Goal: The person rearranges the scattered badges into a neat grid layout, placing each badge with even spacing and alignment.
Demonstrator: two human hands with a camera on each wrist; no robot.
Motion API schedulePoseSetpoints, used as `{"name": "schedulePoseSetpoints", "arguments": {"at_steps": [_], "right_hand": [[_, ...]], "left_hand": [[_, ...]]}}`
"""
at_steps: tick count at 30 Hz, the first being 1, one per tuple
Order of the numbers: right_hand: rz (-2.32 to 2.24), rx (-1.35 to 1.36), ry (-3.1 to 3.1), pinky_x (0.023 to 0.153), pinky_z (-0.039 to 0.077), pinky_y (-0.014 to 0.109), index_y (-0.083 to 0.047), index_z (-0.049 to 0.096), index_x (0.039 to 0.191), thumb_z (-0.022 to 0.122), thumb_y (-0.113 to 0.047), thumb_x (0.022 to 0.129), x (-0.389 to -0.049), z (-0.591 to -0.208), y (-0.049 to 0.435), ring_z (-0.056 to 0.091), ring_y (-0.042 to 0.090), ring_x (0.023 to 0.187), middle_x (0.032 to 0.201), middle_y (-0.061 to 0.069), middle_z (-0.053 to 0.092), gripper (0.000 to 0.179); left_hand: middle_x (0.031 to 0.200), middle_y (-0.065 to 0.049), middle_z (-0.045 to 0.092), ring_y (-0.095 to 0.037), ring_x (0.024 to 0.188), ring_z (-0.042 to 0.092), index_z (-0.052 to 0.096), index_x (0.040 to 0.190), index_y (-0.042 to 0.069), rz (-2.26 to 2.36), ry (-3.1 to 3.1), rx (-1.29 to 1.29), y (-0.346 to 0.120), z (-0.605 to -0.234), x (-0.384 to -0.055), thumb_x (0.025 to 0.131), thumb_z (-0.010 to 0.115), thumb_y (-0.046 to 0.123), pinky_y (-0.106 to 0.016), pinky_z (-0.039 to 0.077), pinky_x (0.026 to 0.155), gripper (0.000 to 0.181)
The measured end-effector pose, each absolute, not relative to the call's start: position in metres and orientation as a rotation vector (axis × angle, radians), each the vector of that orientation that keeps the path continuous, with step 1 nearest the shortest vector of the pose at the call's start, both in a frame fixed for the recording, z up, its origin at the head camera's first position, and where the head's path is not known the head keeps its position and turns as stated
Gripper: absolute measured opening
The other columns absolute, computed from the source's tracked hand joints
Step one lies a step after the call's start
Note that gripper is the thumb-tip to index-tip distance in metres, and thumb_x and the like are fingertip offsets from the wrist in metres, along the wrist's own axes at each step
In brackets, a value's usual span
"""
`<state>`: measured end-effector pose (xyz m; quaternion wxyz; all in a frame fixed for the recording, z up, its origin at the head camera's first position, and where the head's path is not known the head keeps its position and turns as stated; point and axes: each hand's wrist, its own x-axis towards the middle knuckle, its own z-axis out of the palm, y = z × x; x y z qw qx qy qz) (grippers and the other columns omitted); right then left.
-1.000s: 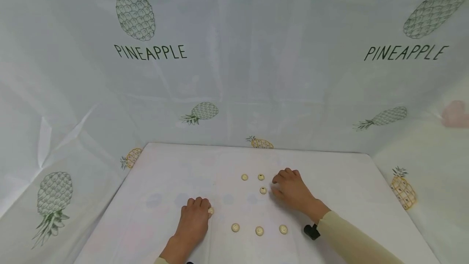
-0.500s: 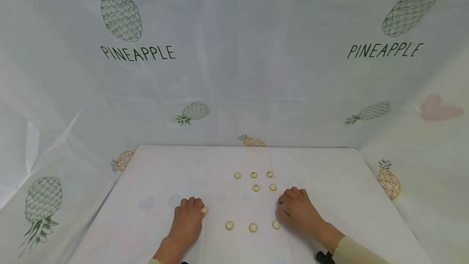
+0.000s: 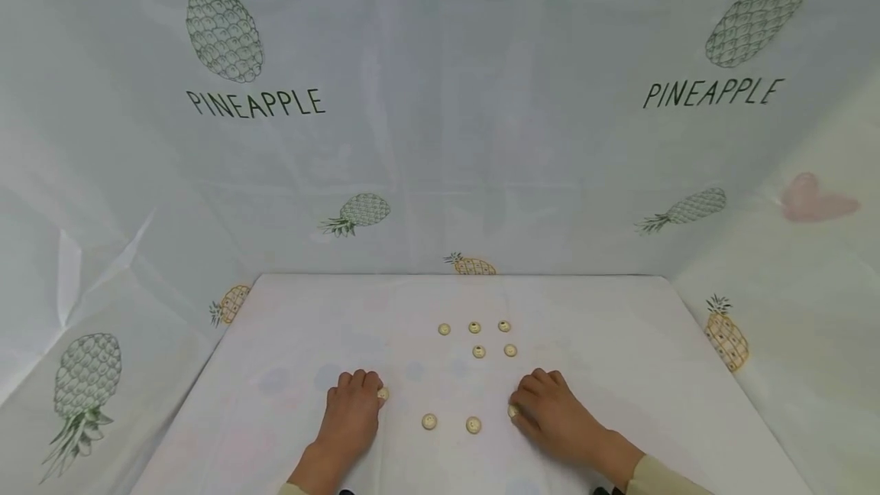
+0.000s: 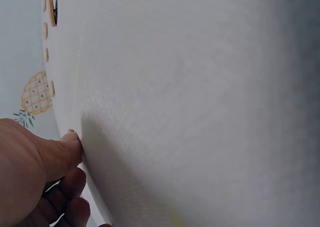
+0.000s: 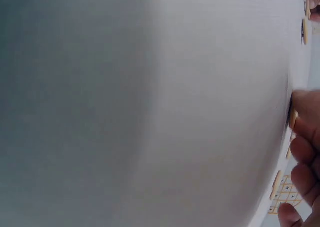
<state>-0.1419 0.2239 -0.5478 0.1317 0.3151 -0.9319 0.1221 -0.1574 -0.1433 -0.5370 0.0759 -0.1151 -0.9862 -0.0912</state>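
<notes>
My left hand [image 3: 352,409] pinches a small round wooden disc [image 3: 383,394] at the table's left-centre, the thumb and fingertips down at the cloth. On the other side, my right hand [image 3: 553,418] grips a similar disc [image 3: 512,410] by its edge; the fingers hide much of it. In the right wrist view that disc [image 5: 293,118] shows between thumb and forefinger. Between the two hands lie two more discs, a left one [image 3: 429,422] and a right one [image 3: 473,425], touched by neither hand.
Farther back, a row of three discs [image 3: 474,328] lies on the white-covered table [image 3: 309,327]. Two more, a left disc [image 3: 479,351] and a right disc [image 3: 510,351], sit just in front of it. A pineapple-printed curtain [image 3: 440,136] surrounds the table.
My right hand has come down from beside the back discs toward the front row and taken hold of its rightmost disc. A disc now ends the back row. The left hand stays put.
</notes>
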Motion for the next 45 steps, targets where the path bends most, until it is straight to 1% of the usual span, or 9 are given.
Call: {"name": "schedulePoseSetpoints", "arguments": {"at_steps": [4, 9, 15, 23, 31, 35, 39, 42, 45], "right_hand": [[0.322, 0.865, -2.710, 0.085, 0.040, 0.036, -0.024, 0.073, 0.101, 0.084, -0.030, 0.091, -0.150, -0.546, 0.220, 0.048, 0.006, 0.096, 0.101, -0.015, 0.061, 0.017], [0.320, 0.869, -2.724, 0.085, 0.041, 0.036, -0.023, 0.073, 0.102, 0.086, -0.034, 0.089, -0.150, -0.543, 0.222, 0.048, 0.006, 0.096, 0.102, -0.014, 0.062, 0.021], [0.331, 0.862, -2.706, 0.085, 0.042, 0.037, -0.023, 0.074, 0.100, 0.085, -0.036, 0.089, -0.153, -0.542, 0.221, 0.048, 0.006, 0.094, 0.100, -0.013, 0.062, 0.021], [0.325, 0.831, -2.743, 0.085, 0.043, 0.037, -0.023, 0.076, 0.097, 0.086, -0.032, 0.089, -0.155, -0.543, 0.216, 0.050, 0.006, 0.092, 0.097, -0.014, 0.064, 0.016], [0.243, 0.745, -2.789, 0.086, 0.043, 0.039, -0.024, 0.076, 0.091, 0.087, -0.040, 0.085, -0.153, -0.542, 0.214, 0.049, 0.007, 0.089, 0.093, -0.014, 0.064, 0.020], [0.243, 0.776, -2.754, 0.084, 0.042, 0.039, -0.024, 0.073, 0.086, 0.087, -0.034, 0.084, -0.155, -0.542, 0.211, 0.049, 0.007, 0.088, 0.090, -0.014, 0.062, 0.017], [0.215, 0.847, -2.661, 0.083, 0.040, 0.039, -0.022, 0.072, 0.083, 0.086, -0.027, 0.080, -0.160, -0.541, 0.210, 0.049, 0.009, 0.085, 0.086, -0.012, 0.061, 0.015], [0.174, 0.879, -2.621, 0.084, 0.041, 0.040, -0.020, 0.074, 0.085, 0.085, -0.028, 0.080, -0.168, -0.539, 0.208, 0.052, 0.011, 0.086, 0.086, -0.009, 0.062, 0.015], [0.146, 0.888, -2.610, 0.085, 0.042, 0.041, -0.019, 0.075, 0.088, 0.086, -0.029, 0.081, -0.180, -0.535, 0.206, 0.054, 0.014, 0.088, 0.090, -0.007, 0.065, 0.016]], "left_hand": [[0.089, -0.002, 0.057, -0.021, 0.087, 0.049, 0.065, 0.100, 0.008, -0.277, -2.963, -0.328, -0.146, -0.537, -0.158, 0.089, 0.082, 0.019, -0.040, 0.045, 0.071, 0.023], [0.089, -0.001, 0.057, -0.020, 0.085, 0.048, 0.066, 0.101, 0.008, -0.292, -2.973, -0.318, -0.148, -0.537, -0.160, 0.090, 0.081, 0.019, -0.039, 0.044, 0.071, 0.022], [0.090, -0.002, 0.058, -0.020, 0.085, 0.048, 0.066, 0.102, 0.008, -0.268, -2.967, -0.316, -0.150, -0.536, -0.162, 0.091, 0.081, 0.020, -0.040, 0.046, 0.072, 0.022], [0.091, -0.002, 0.058, -0.020, 0.086, 0.048, 0.065, 0.101, 0.008, -0.287, -2.946, -0.342, -0.151, -0.535, -0.161, 0.090, 0.082, 0.018, -0.042, 0.046, 0.072, 0.023], [0.090, -0.002, 0.057, -0.021, 0.087, 0.049, 0.065, 0.100, 0.008, -0.276, -2.961, -0.337, -0.148, -0.533, -0.155, 0.090, 0.082, 0.018, -0.043, 0.048, 0.073, 0.022], [0.087, -0.001, 0.056, -0.020, 0.085, 0.048, 0.065, 0.098, 0.009, -0.266, -2.946, -0.339, -0.147, -0.534, -0.155, 0.090, 0.082, 0.019, -0.042, 0.047, 0.072, 0.022], [0.086, -0.001, 0.056, -0.019, 0.083, 0.048, 0.065, 0.098, 0.009, -0.260, -2.929, -0.349, -0.147, -0.535, -0.157, 0.090, 0.082, 0.019, -0.041, 0.047, 0.070, 0.021], [0.087, -0.001, 0.057, -0.020, 0.084, 0.050, 0.066, 0.099, 0.008, -0.251, -2.929, -0.349, -0.146, -0.536, -0.159, 0.090, 0.082, 0.018, -0.041, 0.047, 0.071, 0.021], [0.088, -0.002, 0.058, -0.020, 0.085, 0.051, 0.067, 0.100, 0.008, -0.239, -2.937, -0.343, -0.144, -0.537, -0.160, 0.090, 0.083, 0.018, -0.042, 0.048, 0.072, 0.022]]}}
